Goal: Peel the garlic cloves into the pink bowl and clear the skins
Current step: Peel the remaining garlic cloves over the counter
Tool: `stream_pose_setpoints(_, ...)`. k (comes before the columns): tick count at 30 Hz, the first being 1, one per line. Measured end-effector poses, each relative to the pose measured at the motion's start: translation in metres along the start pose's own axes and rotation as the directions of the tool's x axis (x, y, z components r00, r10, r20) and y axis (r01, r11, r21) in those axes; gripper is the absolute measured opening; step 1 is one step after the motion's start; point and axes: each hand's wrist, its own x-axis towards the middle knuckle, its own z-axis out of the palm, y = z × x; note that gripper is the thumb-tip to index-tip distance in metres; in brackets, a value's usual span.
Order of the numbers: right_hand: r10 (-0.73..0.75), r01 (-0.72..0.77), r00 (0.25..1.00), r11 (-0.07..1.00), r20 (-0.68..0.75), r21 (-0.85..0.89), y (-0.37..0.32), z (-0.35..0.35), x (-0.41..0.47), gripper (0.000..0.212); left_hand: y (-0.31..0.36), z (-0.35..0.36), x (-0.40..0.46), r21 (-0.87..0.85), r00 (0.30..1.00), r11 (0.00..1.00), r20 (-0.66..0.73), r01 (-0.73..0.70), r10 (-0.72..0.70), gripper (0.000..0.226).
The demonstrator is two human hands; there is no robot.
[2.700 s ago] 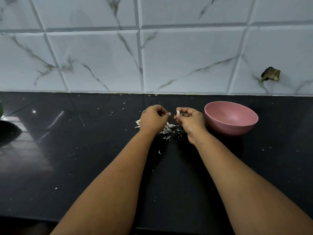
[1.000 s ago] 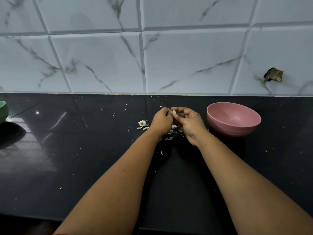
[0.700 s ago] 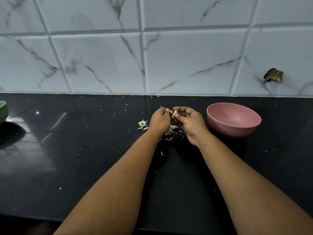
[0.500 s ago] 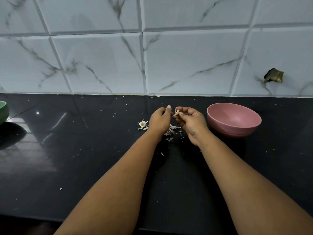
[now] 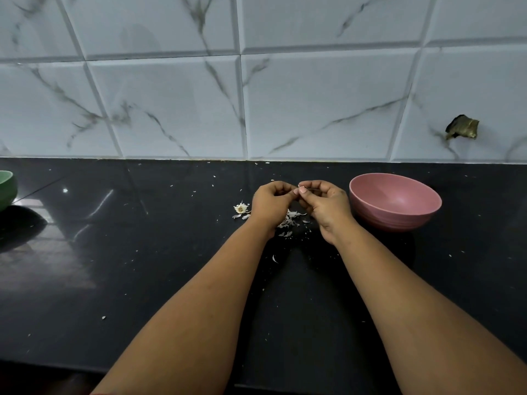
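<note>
My left hand (image 5: 271,202) and my right hand (image 5: 325,205) meet fingertip to fingertip just above the black counter. Between them they pinch a small garlic clove (image 5: 298,186); only a pale sliver of it shows past the fingers. Below the hands lies a loose pile of white garlic skins (image 5: 291,220). A garlic root base (image 5: 241,208) sits just left of my left hand. The pink bowl (image 5: 393,219) stands right of my right hand, close to it; no clove shows in the part of its inside that I see.
The black counter (image 5: 142,252) is sprinkled with tiny skin flakes. A green bowl (image 5: 6,186) is cut off by the left edge. The marble-tiled wall runs along the back, with a dark brass fitting (image 5: 462,127) at the right.
My hands, slightly apart half a second ago with the clove showing in the right fingers, have closed together. The clove is now almost covered.
</note>
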Motion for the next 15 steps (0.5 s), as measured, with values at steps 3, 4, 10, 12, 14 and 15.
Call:
stream_pose_setpoints(3, -0.015, 0.015, 1.0, 1.0, 0.008, 0.008, 0.0, 0.001, -0.002, 0.012, 0.004, 0.001, -0.001, -0.005, 0.999, 0.999, -0.005, 0.046, -0.046, 0.007)
stream_pose_setpoints(4, -0.026, 0.026, 1.0, 1.0, 0.013, 0.001, 0.0, 0.002, -0.003, 0.012, 0.005, 0.0, -0.001, -0.01, 0.997, 0.997, -0.006, 0.072, -0.072, 0.009)
stream_pose_setpoints(10, -0.066, 0.068, 0.997, 0.995, 0.042, -0.069, -0.001, 0.005, -0.007, 0.016, 0.012, -0.004, 0.0, -0.147, 0.959, 0.948, 0.088, 0.281, -0.271, 0.019)
stream_pose_setpoints(12, -0.075, 0.079, 0.996, 0.992, 0.044, -0.096, 0.0, 0.004, -0.007, 0.018, 0.015, -0.005, -0.002, -0.204, 0.933, 0.911, 0.124, 0.358, -0.339, 0.021)
stream_pose_setpoints(14, -0.075, 0.08, 0.996, 0.989, 0.049, -0.121, 0.0, 0.004, -0.007, 0.018, 0.017, -0.005, -0.002, -0.283, 0.907, 0.862, 0.139, 0.42, -0.397, 0.022)
stream_pose_setpoints(15, -0.074, 0.08, 0.996, 0.988, 0.048, -0.13, 0.0, 0.004, -0.007, 0.019, 0.016, -0.005, -0.003, -0.315, 0.9, 0.843, 0.142, 0.436, -0.413, 0.022)
